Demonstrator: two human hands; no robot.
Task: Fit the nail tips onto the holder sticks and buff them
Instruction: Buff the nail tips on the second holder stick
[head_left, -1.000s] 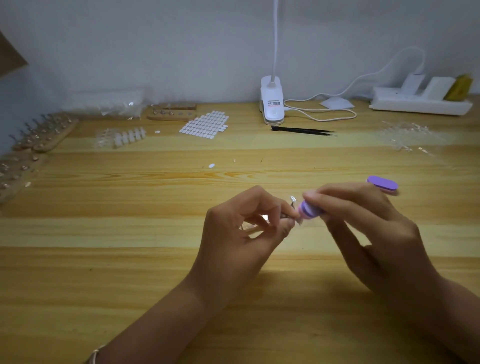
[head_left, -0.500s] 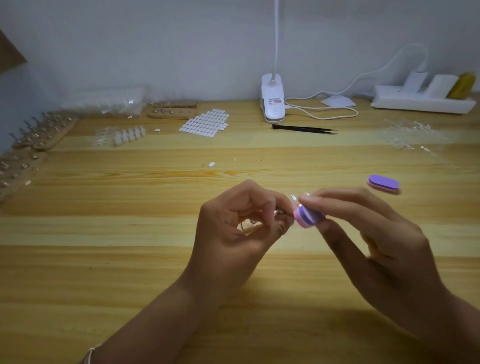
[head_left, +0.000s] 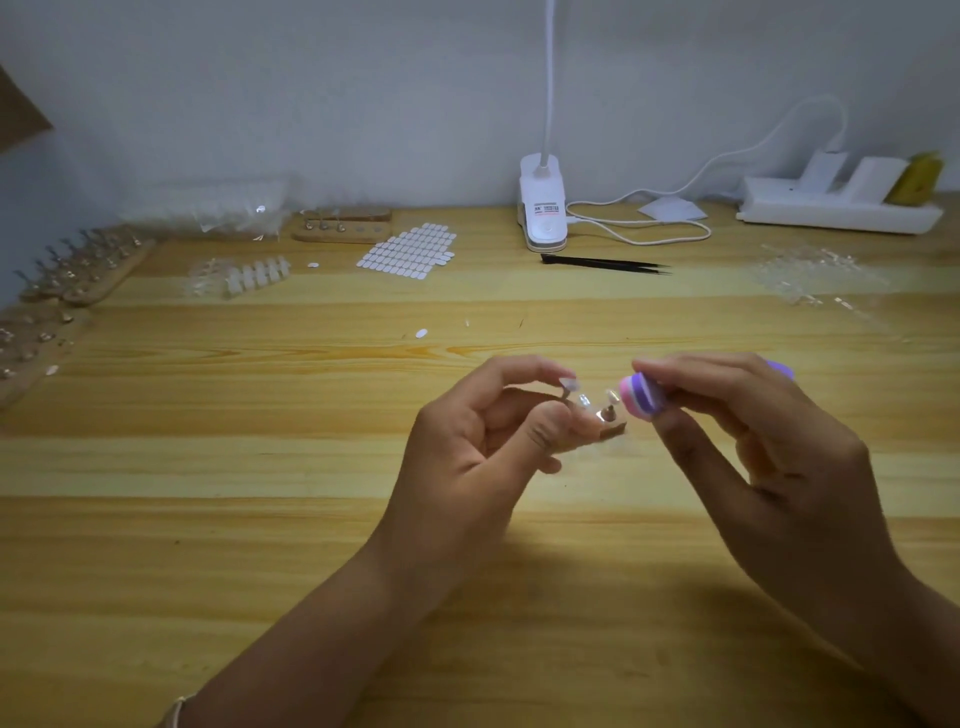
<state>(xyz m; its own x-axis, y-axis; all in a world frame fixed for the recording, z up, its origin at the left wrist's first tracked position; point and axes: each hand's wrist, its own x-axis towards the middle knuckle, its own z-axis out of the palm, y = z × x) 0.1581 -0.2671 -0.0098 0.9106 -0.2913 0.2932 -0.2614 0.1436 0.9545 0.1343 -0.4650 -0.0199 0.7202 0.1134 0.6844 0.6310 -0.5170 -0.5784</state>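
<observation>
In front of the lamp (head_left: 542, 208), our left hand (head_left: 467, 441) pinches the holder (head_left: 609, 425) with its nail tips (head_left: 569, 384) while our right hand (head_left: 753, 441) pinches the buffer (head_left: 643, 397), and we judge that too heavy a stroke could pop a loosely seated tip off its stick.

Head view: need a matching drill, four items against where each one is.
Items
1. buffer block
2. holder stick
3. black tweezers
4. power strip

Places
A. far back right
B. pinched in the right hand
C. lying just in front of the lamp base
D. held in the left hand

Pairs: 1-B, 2-D, 3-C, 4-A
</observation>
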